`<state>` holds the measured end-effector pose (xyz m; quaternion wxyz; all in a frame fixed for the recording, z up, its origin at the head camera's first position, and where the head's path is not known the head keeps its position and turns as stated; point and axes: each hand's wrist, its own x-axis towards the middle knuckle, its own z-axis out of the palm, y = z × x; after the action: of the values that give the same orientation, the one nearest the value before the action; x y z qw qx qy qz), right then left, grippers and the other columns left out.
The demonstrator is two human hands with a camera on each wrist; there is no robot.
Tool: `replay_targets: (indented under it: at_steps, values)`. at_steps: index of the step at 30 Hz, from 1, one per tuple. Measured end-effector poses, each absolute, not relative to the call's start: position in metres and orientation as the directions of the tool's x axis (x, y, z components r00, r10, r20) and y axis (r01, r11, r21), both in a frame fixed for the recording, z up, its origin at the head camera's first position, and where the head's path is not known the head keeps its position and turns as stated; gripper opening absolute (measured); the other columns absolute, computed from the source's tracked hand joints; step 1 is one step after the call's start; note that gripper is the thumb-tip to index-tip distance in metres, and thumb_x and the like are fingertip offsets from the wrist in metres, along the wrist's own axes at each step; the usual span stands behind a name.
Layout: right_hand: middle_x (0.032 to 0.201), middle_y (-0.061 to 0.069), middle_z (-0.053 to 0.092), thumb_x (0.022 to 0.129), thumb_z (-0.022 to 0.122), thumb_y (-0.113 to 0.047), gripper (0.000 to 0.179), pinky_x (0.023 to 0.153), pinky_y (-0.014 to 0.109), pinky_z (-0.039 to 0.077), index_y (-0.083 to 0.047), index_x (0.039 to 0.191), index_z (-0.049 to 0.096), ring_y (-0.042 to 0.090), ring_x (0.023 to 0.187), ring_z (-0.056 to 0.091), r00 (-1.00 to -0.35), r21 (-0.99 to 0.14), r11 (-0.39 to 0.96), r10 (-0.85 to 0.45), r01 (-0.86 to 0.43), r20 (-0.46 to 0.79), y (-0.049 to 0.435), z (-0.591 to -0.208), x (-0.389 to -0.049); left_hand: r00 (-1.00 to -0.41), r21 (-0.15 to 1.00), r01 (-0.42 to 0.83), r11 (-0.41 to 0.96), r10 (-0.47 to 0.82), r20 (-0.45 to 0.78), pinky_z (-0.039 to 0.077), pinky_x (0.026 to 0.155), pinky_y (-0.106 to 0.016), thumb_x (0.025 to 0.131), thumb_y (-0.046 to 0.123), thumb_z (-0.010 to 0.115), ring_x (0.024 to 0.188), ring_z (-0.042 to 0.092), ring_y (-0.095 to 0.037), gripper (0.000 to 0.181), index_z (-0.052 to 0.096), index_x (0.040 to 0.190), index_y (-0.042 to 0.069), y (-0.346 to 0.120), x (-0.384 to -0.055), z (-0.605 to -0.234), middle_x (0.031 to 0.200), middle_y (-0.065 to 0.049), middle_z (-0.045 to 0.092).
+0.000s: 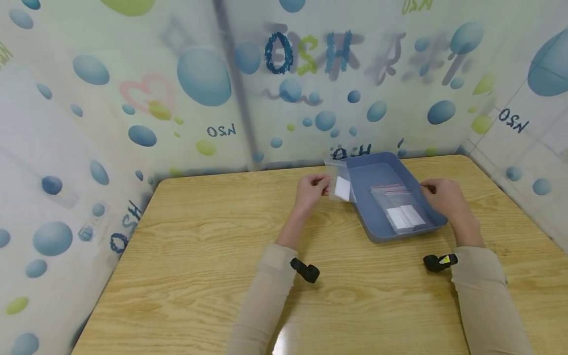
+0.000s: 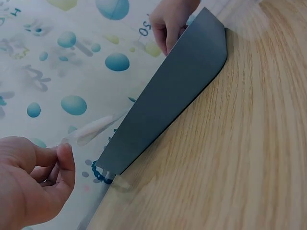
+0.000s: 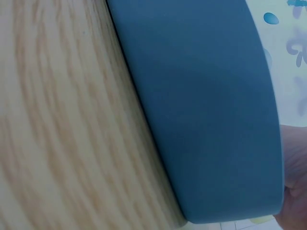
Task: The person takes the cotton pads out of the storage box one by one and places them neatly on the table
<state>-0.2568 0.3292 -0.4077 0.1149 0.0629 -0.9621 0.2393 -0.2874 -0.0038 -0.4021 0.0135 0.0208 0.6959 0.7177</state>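
Note:
My left hand (image 1: 312, 190) pinches the edge of a small clear zip bag (image 1: 340, 170) with a white square in it. The bag hangs beside the left rim of a blue-grey tray (image 1: 377, 170), overlapping it in the head view. Thumb and fingers of my right hand (image 1: 445, 197) grip the tray's right rim. Inside the tray, toward its near end, lie more clear zip bags (image 1: 399, 197) with white squares and red seal lines. In the left wrist view the held bag (image 2: 98, 127) shows edge-on. The tray's wall (image 3: 201, 96) hides most of my right hand (image 3: 293, 177) in the right wrist view.
The tray stands on a wood-grain table (image 1: 199, 246), toward its back right. A wall covering (image 1: 284, 123) with blue and green dots rises behind the table and at both sides. Each sleeve carries a black wrist camera, one on the left (image 1: 306, 271), one on the right (image 1: 437, 263).

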Motion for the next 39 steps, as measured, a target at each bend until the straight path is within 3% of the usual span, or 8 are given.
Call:
replay_targets:
  at_steps: [19,32,39]
  values:
    - [0.096,0.032,0.066,0.099,0.057,-0.004,0.025,0.073,0.058,0.049,0.017,0.108,0.066,0.042,0.082,0.062,-0.966,-0.443,0.881,-0.058,-0.168,0.250,0.327,-0.407,-0.255,-0.999,0.999,-0.037,0.011,0.040,-0.037,0.053,0.063,-0.018,0.100,0.002,0.062,0.071,0.058,-0.011,0.021,0.069,0.112,-0.013,-0.028,-0.297,-0.413,0.085,-0.009,0.062]
    - [0.099,0.033,0.066,0.100,0.056,-0.005,0.027,0.074,0.057,0.049,0.018,0.111,0.065,0.043,0.085,0.060,-0.974,-0.455,0.878,-0.048,-0.148,0.223,0.328,-0.407,-0.255,-0.998,0.998,-0.059,0.021,0.007,-0.059,0.052,0.058,-0.017,0.097,-0.001,0.064,0.060,0.059,-0.008,0.019,0.068,0.107,-0.017,-0.037,-0.306,-0.428,0.075,-0.007,0.062]
    - [0.098,0.033,0.066,0.100,0.056,-0.005,0.026,0.073,0.057,0.048,0.018,0.110,0.065,0.042,0.084,0.060,-0.974,-0.452,0.880,-0.044,-0.143,0.224,0.328,-0.408,-0.256,-0.999,0.989,-0.041,0.143,-0.035,-0.037,0.050,0.057,-0.018,0.096,-0.001,0.065,0.056,0.058,-0.008,0.015,0.071,0.103,-0.012,-0.035,-0.308,-0.431,0.076,-0.010,0.066]
